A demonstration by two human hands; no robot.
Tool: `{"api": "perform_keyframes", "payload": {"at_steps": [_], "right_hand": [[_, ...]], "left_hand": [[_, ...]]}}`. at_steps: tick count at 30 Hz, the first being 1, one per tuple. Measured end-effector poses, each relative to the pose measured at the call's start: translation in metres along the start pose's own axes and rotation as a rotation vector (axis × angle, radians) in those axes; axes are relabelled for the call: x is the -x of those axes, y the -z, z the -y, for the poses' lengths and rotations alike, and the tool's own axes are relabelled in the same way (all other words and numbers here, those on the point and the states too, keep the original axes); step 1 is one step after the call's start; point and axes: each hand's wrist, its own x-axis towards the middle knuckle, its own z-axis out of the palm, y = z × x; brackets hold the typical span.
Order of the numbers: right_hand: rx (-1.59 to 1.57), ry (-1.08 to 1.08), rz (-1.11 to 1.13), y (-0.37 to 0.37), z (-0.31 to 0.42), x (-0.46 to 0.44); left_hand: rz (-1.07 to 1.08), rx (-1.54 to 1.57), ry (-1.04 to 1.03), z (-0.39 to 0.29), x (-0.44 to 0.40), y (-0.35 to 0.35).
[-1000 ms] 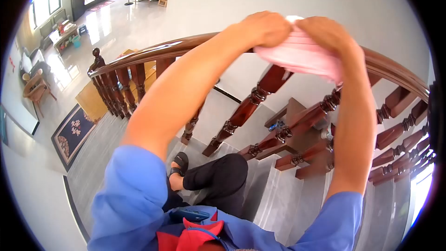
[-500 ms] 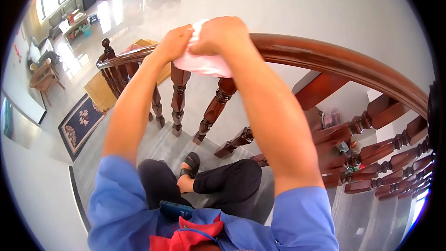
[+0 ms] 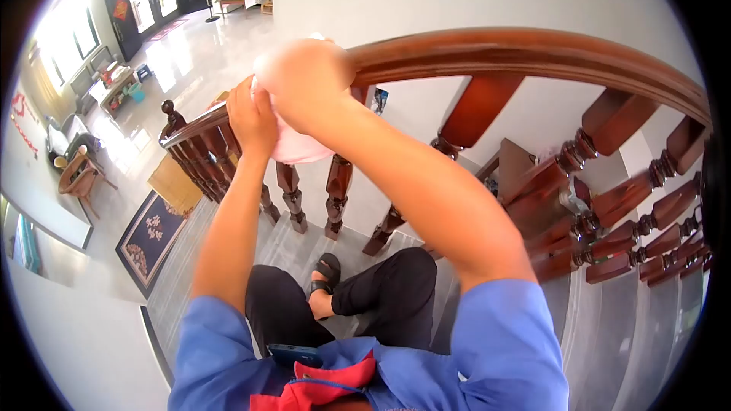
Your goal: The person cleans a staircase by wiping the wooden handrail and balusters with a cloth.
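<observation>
A pink cloth (image 3: 298,146) is draped over the dark wooden handrail (image 3: 487,52) and hangs down on the near side. My left hand (image 3: 254,117) grips its left edge, with the fingers wrapped over the rail. Close beside it, my right hand (image 3: 307,80) is closed on the cloth at the top of the rail; its knuckles are blurred. The part of the cloth beneath my hands is hidden.
Turned balusters (image 3: 338,190) run below the rail, beside grey stair steps (image 3: 609,342). On the lower floor are a patterned rug (image 3: 152,240), a wooden chair (image 3: 82,179) and a cardboard box (image 3: 177,183). A newel post (image 3: 173,118) ends the rail.
Both hands and the pink cloth have moved left along the handrail, toward the lower newel post. More bare rail shows to the right. Both hands still hold the cloth.
</observation>
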Motion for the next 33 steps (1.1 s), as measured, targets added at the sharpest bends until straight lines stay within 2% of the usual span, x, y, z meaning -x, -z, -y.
{"api": "perform_keyframes", "payload": {"at_steps": [4,7,10,11,13,15,16,17,19,20,22,23,24,25,26,27,29,30,31,33], "right_hand": [[-0.006,0.1,-0.631,0.024,-0.032,0.089],[-0.264,-0.07,-0.648,0.042,-0.042,0.164],[-0.305,-0.235,-0.768,0.028,-0.056,0.225],[-0.303,-0.233,-0.777,0.025,-0.063,0.237],[-0.208,-0.229,-0.924,0.023,-0.073,0.256],[-0.134,-0.209,-1.012,0.032,-0.09,0.253],[-0.058,-0.178,-1.094,0.035,-0.101,0.247],[0.0,-0.198,-1.107,0.035,-0.112,0.24],[-0.045,-0.3,-1.081,0.032,-0.129,0.214],[-0.043,-0.298,-1.091,0.025,-0.132,0.206],[-0.801,-0.387,-0.955,0.006,-0.137,0.197],[-0.795,-0.383,-0.969,0.006,-0.142,0.197],[-1.032,-0.329,-0.928,0.009,-0.143,0.199],[-1.271,-0.274,-0.869,0.012,-0.143,0.202],[-1.299,-0.286,-0.827,0.018,-0.148,0.205],[-1.309,-0.298,-0.816,0.026,-0.147,0.201],[-1.522,-0.593,-0.66,0.041,-0.148,0.19],[-1.406,-0.655,-0.64,0.046,-0.148,0.185],[-1.405,-0.677,-0.624,0.048,-0.147,0.181],[-1.14,-0.649,-0.708,0.046,-0.143,0.175]], "left_hand": [[0.0,0.176,-0.118,-0.081,0.013,0.014],[-0.007,0.395,-0.275,-0.134,0.034,0.017],[-0.014,0.523,-0.248,-0.169,0.066,0.003],[-0.043,0.546,-0.297,-0.183,0.073,0.003],[-0.08,0.737,-0.241,-0.205,0.087,-0.011],[-0.172,0.782,-0.212,-0.227,0.082,-0.021],[-0.222,0.674,-0.271,-0.239,0.069,-0.018],[-0.242,0.583,-0.297,-0.25,0.059,-0.02],[-0.197,0.64,-0.158,-0.26,0.053,-0.041],[-0.118,0.535,-0.079,-0.26,0.058,-0.048],[0.119,0.437,0.012,-0.255,0.068,-0.046],[0.254,0.377,0.033,-0.25,0.071,-0.044],[0.255,0.381,0.02,-0.255,0.069,-0.042],[0.39,0.87,0.228,-0.262,0.067,-0.036],[0.512,1.354,0.453,-0.269,0.064,-0.031],[0.515,1.345,0.47,-0.28,0.059,-0.027],[0.486,1.262,0.57,-0.297,0.048,-0.03],[0.478,1.139,0.471,-0.287,0.046,-0.045],[0.449,1.164,0.464,-0.283,0.043,-0.058],[0.403,1.229,0.359,-0.271,0.038,-0.076]]}}
